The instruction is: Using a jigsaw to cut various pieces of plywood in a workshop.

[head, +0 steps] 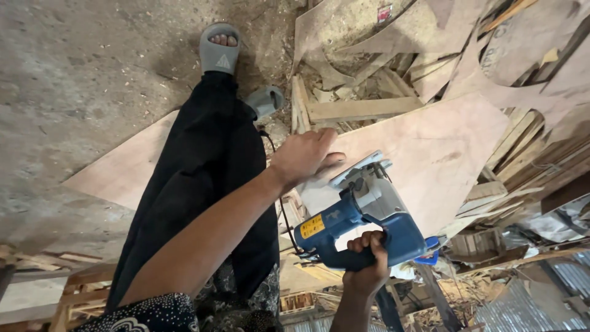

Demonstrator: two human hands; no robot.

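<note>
My right hand (367,265) grips the handle of a blue and grey circular saw (362,212), which rests on a thin plywood sheet (436,154). My left hand (304,154) lies flat on the near edge of that sheet, just left of the saw's metal base plate, fingers together and pressing down. The saw's black cord runs down past my leg. My legs in black trousers and grey slide sandals (220,48) stand on the floor to the left of the sheet.
A second plywood piece (126,169) lies on the dusty concrete floor under my legs. Offcuts, curved plywood scraps and timber battens (362,109) pile up behind and right of the sheet. Wooden frames (80,289) sit at lower left, corrugated metal (553,289) at lower right.
</note>
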